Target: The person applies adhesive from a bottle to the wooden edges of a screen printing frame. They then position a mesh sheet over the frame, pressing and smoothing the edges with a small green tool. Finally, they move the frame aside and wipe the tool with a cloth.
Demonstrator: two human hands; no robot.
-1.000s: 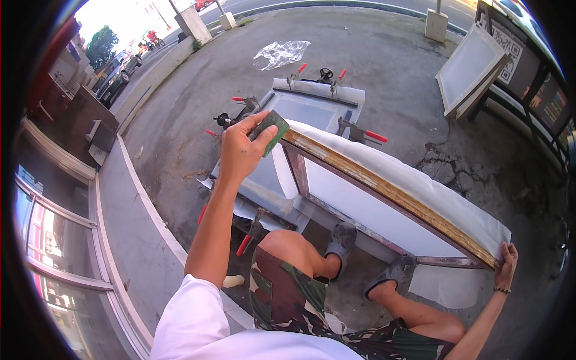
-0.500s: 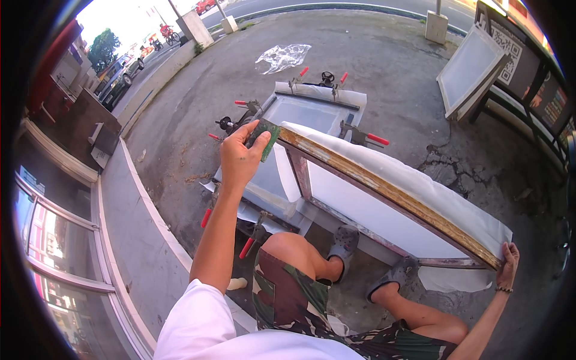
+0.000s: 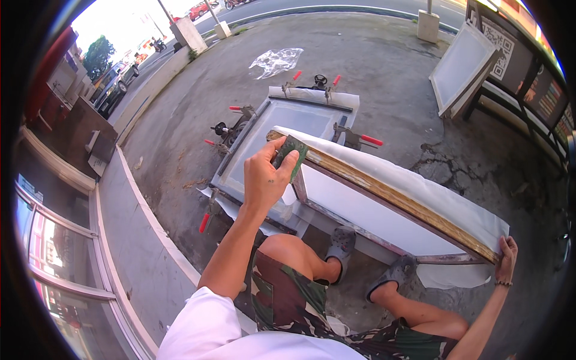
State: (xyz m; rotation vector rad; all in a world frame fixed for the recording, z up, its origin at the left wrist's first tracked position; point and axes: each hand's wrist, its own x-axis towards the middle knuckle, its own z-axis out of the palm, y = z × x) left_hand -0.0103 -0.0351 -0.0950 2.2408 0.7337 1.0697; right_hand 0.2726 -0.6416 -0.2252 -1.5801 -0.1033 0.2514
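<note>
White shirt [image 3: 201, 321], camouflage shorts [image 3: 277, 291], grey clogs [image 3: 342, 242], beaded bracelet [image 3: 503, 283].

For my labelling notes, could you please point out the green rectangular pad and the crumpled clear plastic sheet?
Green rectangular pad [image 3: 295, 144], head view: upper part of its face.
Crumpled clear plastic sheet [image 3: 277, 61], head view: its middle.

Bright, diffuse daylight lit the pavement [image 3: 360, 57]. At the far left the sky [image 3: 129, 21] burned out to white. Clear plastic [image 3: 277, 62] glinted on the far side, and glass panes [image 3: 65, 240] at left carried reflections. Soft shade dulled the ground near the right. The wooden frame [image 3: 402, 205], left hand [image 3: 264, 180] and right hand [image 3: 507, 259] looked fairly sharp; distant vehicles [image 3: 115, 83] were soft. Fisheye distortion bowed the left ledge [image 3: 153, 219], and black vignetting swallowed the corners.
</note>
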